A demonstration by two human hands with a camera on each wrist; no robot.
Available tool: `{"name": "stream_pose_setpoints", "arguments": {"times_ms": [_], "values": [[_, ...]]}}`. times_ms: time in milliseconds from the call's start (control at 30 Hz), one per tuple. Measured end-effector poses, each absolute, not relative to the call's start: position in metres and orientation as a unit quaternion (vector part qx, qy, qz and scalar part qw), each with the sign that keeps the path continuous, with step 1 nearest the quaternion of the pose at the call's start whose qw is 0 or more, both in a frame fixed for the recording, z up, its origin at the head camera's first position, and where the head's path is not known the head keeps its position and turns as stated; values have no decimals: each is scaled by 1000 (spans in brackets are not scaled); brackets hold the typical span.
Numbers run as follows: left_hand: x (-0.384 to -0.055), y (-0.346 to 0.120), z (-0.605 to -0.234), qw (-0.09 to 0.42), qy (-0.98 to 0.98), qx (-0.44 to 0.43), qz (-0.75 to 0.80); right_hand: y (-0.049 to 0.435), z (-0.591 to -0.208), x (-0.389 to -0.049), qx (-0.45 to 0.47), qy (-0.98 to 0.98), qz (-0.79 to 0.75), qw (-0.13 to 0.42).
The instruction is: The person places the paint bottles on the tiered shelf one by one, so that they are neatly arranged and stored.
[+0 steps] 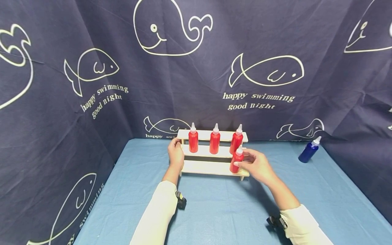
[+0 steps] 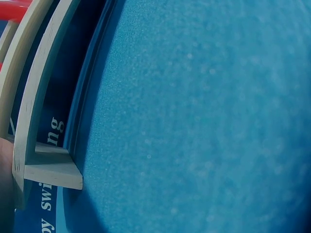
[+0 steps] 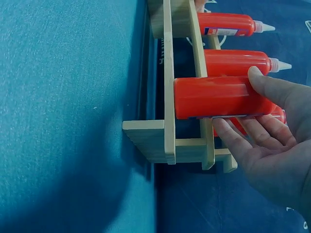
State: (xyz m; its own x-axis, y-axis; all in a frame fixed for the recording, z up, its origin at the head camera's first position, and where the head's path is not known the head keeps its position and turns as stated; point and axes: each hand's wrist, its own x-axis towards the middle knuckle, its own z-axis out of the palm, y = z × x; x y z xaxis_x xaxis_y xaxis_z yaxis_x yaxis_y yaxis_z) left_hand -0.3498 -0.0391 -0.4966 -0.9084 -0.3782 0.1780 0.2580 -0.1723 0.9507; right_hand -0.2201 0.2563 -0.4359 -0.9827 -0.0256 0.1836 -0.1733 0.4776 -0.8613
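A three-step wooden rack (image 1: 202,167) stands on the blue cloth. My left hand (image 1: 176,156) grips its left end; only an edge of that hand (image 2: 6,182) shows in the left wrist view. On the middle step stand three red squeeze bottles with white nozzle caps: a left one (image 1: 193,141), a middle one (image 1: 214,143) and a right one (image 1: 235,141). With thumb and fingers, my right hand (image 1: 256,166) holds a fourth red bottle (image 3: 218,98), upright at the right end of the lowest step. Its base meets the board in the right wrist view.
A dark blue bottle (image 1: 308,151) with a white nozzle stands apart at the back right of the cloth-covered table (image 1: 211,211). Dark blue curtains (image 1: 190,85) with whale and fish outlines enclose the back and sides.
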Motion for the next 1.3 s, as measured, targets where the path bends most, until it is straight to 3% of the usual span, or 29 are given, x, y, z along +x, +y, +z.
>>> {"name": "stream_pose_setpoints", "arguments": {"times_ms": [600,1300], "values": [[-352,-38,-494,204,-615,46,-761,255,-438,-221,75,-886,448,94],[-348,-39,-496,213,-611,50,-761,248,-444,-216,51,-895,436,74]]}}
